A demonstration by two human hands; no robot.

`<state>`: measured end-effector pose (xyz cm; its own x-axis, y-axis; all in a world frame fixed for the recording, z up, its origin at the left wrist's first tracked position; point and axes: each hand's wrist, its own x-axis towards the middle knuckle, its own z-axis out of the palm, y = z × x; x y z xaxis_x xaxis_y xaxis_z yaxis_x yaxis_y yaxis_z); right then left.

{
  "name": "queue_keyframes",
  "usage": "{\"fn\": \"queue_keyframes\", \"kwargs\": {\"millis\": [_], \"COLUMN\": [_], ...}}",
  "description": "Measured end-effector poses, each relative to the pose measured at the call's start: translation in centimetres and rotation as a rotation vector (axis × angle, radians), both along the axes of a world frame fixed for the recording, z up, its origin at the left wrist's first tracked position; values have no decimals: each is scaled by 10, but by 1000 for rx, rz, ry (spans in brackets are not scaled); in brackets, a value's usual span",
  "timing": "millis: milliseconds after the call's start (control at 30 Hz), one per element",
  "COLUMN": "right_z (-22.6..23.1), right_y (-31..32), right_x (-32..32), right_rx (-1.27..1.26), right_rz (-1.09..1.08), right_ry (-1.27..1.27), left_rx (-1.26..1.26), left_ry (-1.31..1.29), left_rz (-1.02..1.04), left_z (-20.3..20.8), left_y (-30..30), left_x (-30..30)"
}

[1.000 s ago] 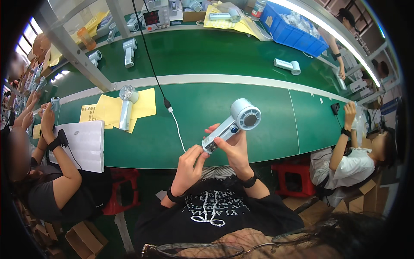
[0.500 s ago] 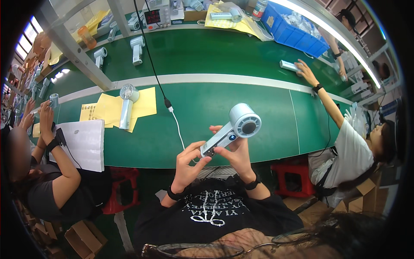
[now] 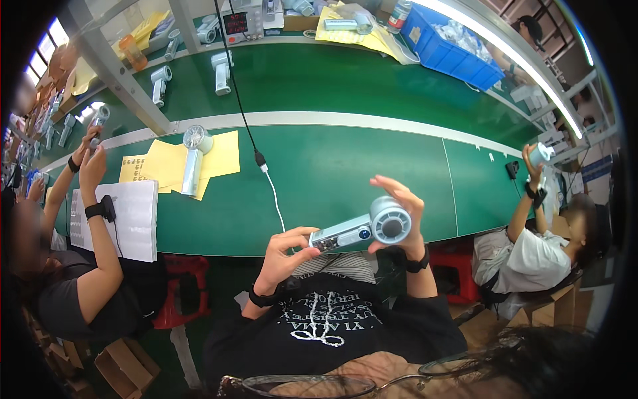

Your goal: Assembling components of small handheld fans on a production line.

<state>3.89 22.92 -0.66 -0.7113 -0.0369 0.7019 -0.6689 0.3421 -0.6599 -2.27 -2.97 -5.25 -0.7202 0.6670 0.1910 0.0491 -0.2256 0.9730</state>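
Observation:
A light-blue handheld fan (image 3: 345,234) lies tilted between my hands above the bench's near edge, its round head to the right and a dark patch at the handle's end. My left hand (image 3: 278,263) pinches that handle end between thumb and fingers. Round the fan head curls my right hand (image 3: 413,223), fingertips beyond it and thumb below. A white cable (image 3: 274,194) hangs from a black connector and runs down behind my left hand; its lower end is hidden. Farther left, another handheld fan (image 3: 193,163) rests on yellow sheets (image 3: 224,156).
White paper (image 3: 136,229) lies at the left beside a seated co-worker, who holds a fan. At the right another co-worker lifts a fan (image 3: 541,154). Across the bench (image 3: 372,156) stand a blue bin (image 3: 442,56), a meter with red digits (image 3: 242,25) and more fans (image 3: 222,73).
The fan has tipped down towards level. My right hand has moved from its handle to its head. The right co-worker's arm has drawn back with a fan; the left co-worker has raised one.

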Motion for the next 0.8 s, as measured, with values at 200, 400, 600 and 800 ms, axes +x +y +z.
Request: {"fn": "queue_keyframes", "kwargs": {"millis": [200, 400, 600, 800], "right_z": [2, 9, 25, 57], "right_y": [-4, -22, -15, 21], "right_x": [7, 19, 52, 40], "right_rx": [234, 287, 196, -809], "right_rz": [-153, -271, -378, -239], "right_ry": [296, 560, 334, 311], "left_rx": [-66, -13, 150, -11], "left_ry": [128, 288, 347, 454], "left_rz": [-55, 72, 450, 456], "left_z": [11, 18, 13, 14], "left_y": [-1, 3, -2, -13], "left_x": [0, 6, 7, -6]}}
